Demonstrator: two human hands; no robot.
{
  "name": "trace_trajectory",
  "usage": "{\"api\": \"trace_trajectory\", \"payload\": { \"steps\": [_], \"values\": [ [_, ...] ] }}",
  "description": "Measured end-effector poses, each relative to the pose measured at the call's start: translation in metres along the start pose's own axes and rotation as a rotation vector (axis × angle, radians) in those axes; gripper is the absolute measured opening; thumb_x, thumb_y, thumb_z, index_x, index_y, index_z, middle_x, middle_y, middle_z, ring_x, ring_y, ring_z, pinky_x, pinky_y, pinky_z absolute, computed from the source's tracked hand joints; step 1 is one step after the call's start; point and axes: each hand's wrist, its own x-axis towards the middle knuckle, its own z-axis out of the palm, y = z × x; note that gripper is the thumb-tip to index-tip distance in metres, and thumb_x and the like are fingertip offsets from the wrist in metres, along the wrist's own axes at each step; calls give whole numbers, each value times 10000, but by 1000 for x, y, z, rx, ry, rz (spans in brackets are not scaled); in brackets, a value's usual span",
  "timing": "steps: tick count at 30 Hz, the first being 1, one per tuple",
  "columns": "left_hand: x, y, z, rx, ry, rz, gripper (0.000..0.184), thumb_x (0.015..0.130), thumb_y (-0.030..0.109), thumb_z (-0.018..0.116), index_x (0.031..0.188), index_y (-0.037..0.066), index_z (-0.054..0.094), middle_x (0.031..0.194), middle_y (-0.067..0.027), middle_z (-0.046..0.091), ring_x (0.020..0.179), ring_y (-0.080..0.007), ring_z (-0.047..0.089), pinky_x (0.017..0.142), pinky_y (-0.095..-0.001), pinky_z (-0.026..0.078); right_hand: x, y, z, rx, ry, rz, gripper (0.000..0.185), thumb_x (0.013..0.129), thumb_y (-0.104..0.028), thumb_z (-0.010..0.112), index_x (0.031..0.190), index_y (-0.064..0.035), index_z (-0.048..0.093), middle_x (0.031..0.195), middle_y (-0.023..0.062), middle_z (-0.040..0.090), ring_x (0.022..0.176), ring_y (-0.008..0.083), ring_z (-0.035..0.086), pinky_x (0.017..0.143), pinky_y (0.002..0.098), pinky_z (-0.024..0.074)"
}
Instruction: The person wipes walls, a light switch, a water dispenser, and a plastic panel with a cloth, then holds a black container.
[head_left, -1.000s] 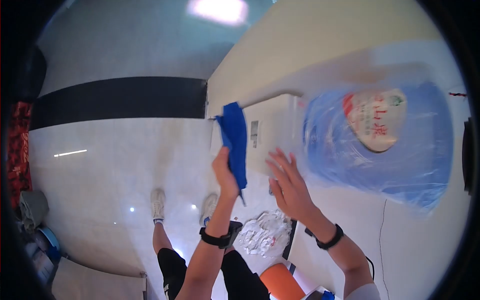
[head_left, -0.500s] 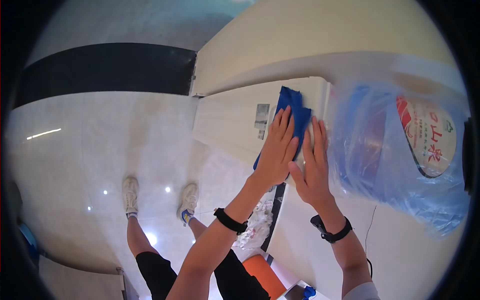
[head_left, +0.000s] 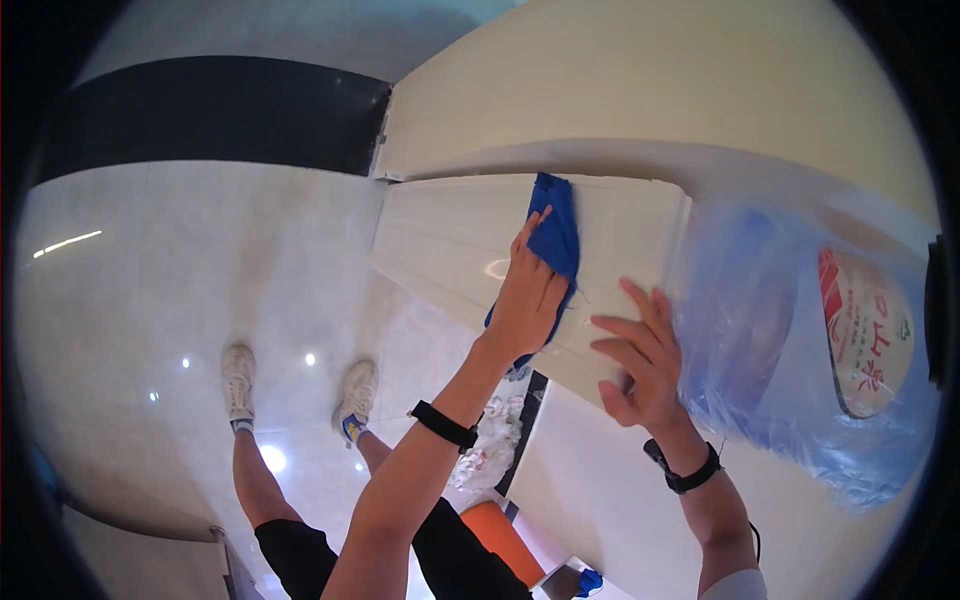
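My left hand (head_left: 525, 300) presses a blue cloth (head_left: 556, 230) against a white panel (head_left: 450, 215). Part of the cloth folds over its fingers, and a corner sticks out toward the panel's far edge. To the right, my right hand (head_left: 645, 365) is open, fingers spread and a little bent, at the same panel near its right end. It holds nothing; whether its fingertips touch the panel I cannot tell. A black band circles the left wrist and a black watch the right.
Clear bluish plastic wrap (head_left: 760, 330) around a labelled package stands right of the panel. Below lie a crumpled white plastic bag (head_left: 490, 445) and an orange object (head_left: 500, 540). My shoes stand on the shiny tiled floor (head_left: 120, 300) at left.
The left hand and cloth have shifted left along the panel, and the label seen before no longer shows. My right hand has come away from the cloth, its fingers now spread and bent.
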Motion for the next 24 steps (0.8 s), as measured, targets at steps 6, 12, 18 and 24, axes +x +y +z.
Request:
{"api": "trace_trajectory", "payload": {
  "steps": [6, 12, 18, 24],
  "values": [
    [15, 27, -3, -38, -63, 69, 207, 857, 78, 514, 881, -110, 597, 1479, -339, 364, 1415, -533, 261, 1159, -574, 239, 7, 3, 5, 117, -1, -46, 248, 721, -302, 671, 801, -69, 695, 858, 57, 710, 876, 237, 653, 993, 472, 415],
    [21, 31, -2, -174, -27, 18, 238, 875, 85, 484, 937, -111, 603, 1496, -321, 361, 1417, -527, 262, 1143, -576, 271, 4, 5, 8, 89, 17, -15, 126, 738, -205, 651, 769, -91, 693, 857, 32, 714, 873, 198, 662, 974, 432, 423],
    [9, -17, -9, -36, 27, -10, 345, 912, 80, 430, 1149, -125, 576, 1499, -325, 348, 1435, -503, 237, 1163, -559, 243, 8, 2, 10, 82, 54, 5, 54, 728, -94, 627, 714, -94, 680, 805, 12, 718, 847, 182, 666, 955, 413, 427],
    [3, -14, -3, 128, 3, 65, 315, 924, 90, 460, 1143, -106, 573, 1527, -289, 336, 1436, -505, 233, 1166, -560, 230, 12, -1, 10, 90, 99, -1, 93, 734, -45, 608, 677, -75, 675, 776, 23, 717, 812, 185, 670, 943, 414, 439]
  ]
}}
